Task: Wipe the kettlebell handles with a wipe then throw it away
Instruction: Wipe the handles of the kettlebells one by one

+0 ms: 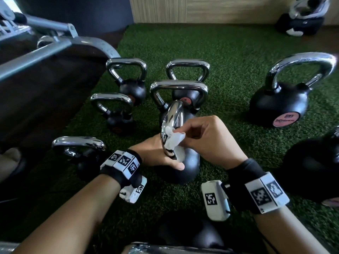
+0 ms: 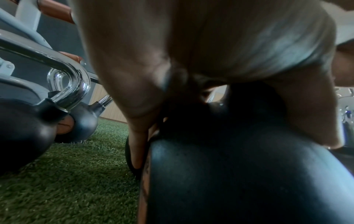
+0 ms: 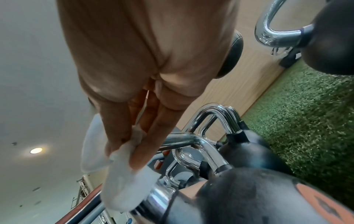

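Observation:
A black kettlebell (image 1: 187, 167) stands on the green turf in the middle of the head view, its chrome handle (image 1: 172, 118) turned edge-on to me. My left hand (image 1: 161, 156) grips it where the handle meets the body, thumb lying across the front. My right hand (image 1: 185, 136) pinches a crumpled white wipe (image 1: 174, 143) and presses it against the lower part of the handle. In the right wrist view the wipe (image 3: 126, 181) bunches under my fingers (image 3: 145, 136) over the chrome (image 3: 159, 200). The left wrist view shows my fingers (image 2: 138, 148) down the black body (image 2: 239, 181).
Several more kettlebells stand around: two at the back (image 1: 128, 79) (image 1: 187, 70), two on the left (image 1: 111, 110) (image 1: 78, 149), a large one on the right (image 1: 282, 99), another at the right edge (image 1: 311, 167). A grey machine frame (image 1: 36, 52) runs along the left.

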Demonstrator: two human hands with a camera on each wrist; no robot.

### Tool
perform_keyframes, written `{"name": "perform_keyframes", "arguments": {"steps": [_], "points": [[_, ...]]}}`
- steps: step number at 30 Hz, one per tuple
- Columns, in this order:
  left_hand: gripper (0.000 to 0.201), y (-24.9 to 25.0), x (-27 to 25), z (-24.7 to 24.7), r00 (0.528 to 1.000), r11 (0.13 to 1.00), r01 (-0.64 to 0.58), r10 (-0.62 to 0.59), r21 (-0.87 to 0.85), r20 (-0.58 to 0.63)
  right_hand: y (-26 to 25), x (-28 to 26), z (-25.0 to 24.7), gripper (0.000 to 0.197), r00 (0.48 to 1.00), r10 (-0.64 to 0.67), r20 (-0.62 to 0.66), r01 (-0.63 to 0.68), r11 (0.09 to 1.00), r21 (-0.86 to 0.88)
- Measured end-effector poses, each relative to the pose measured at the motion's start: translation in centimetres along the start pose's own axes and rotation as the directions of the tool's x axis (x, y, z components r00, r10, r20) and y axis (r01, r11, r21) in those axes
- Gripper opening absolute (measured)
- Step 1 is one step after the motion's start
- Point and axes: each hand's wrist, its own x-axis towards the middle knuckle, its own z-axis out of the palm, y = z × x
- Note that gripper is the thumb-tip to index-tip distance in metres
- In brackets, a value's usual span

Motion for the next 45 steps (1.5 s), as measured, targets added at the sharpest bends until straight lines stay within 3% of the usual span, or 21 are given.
{"name": "perform_keyframes", "arguments": {"steps": [4,9,12,15,19,24,28,30,32,35,38,41,45], "points": [[0.049,-0.2,0.3,-0.1,1.000,0.997,0.031,-0.030,-0.068,0.005,0.9,0.4,0.2,0.010,1.000,0.025,0.016,-0.025,0.999,0.038],[0.029,-0.7,0.1,0.1,0.999,0.995,0.048,-0.048,-0.089,0.009,1.8,-0.8,0.4,0.013,0.992,0.076,0.100,-0.060,0.986,-0.156],[0.064,-0.6,0.1,0.5,1.000,0.999,-0.001,0.001,-0.037,-0.008,2.1,-0.6,-0.4,0.019,0.993,0.054,0.109,-0.032,0.979,-0.199],[0.059,-0.6,-0.1,1.0,0.998,0.998,-0.047,0.048,0.038,-0.031,2.1,0.4,-0.6,0.027,0.987,0.118,0.110,-0.089,0.967,-0.240],[0.063,-1.1,-0.5,1.6,0.996,0.996,-0.079,0.081,0.041,-0.048,1.3,1.1,0.6,0.017,0.944,0.141,0.299,-0.046,0.952,-0.304],[0.069,-1.8,-1.2,2.6,0.993,0.998,-0.049,0.043,-0.049,-0.105,1.1,-0.1,0.1,0.016,0.908,0.107,0.405,-0.088,0.994,-0.066],[0.070,-2.1,-2.0,3.2,0.994,0.992,-0.069,0.059,-0.106,-0.094,1.3,-1.2,0.6,0.018,0.901,0.091,0.424,-0.072,0.996,-0.061],[0.083,-2.3,-2.3,3.3,0.992,0.991,-0.084,0.074,-0.102,-0.099,1.3,-1.5,0.5,0.015,0.897,0.096,0.431,-0.084,0.995,-0.048],[0.101,-2.1,-2.3,3.4,0.992,0.997,-0.067,0.061,-0.044,-0.110,1.4,-2.0,0.2,0.013,0.897,0.116,0.426,-0.168,0.982,0.086],[0.121,-1.9,-1.7,3.9,0.996,0.999,-0.041,0.039,-0.012,-0.083,1.5,-2.9,0.3,0.031,0.900,0.138,0.414,-0.300,0.886,0.355],[0.131,-2.2,-1.3,4.1,0.997,0.998,-0.050,0.049,-0.022,-0.066,1.8,-2.8,0.9,0.032,0.912,0.202,0.356,-0.377,0.756,0.535],[0.120,-1.8,-1.9,3.7,0.994,0.998,-0.060,0.061,0.015,-0.095,2.0,-2.3,1.4,0.032,0.909,0.297,0.291,-0.416,0.647,0.639],[0.107,-1.2,-2.8,3.7,0.992,1.000,-0.025,0.023,-0.014,-0.127,2.2,-2.3,1.9,0.032,0.928,0.261,0.266,-0.373,0.663,0.649]]}}
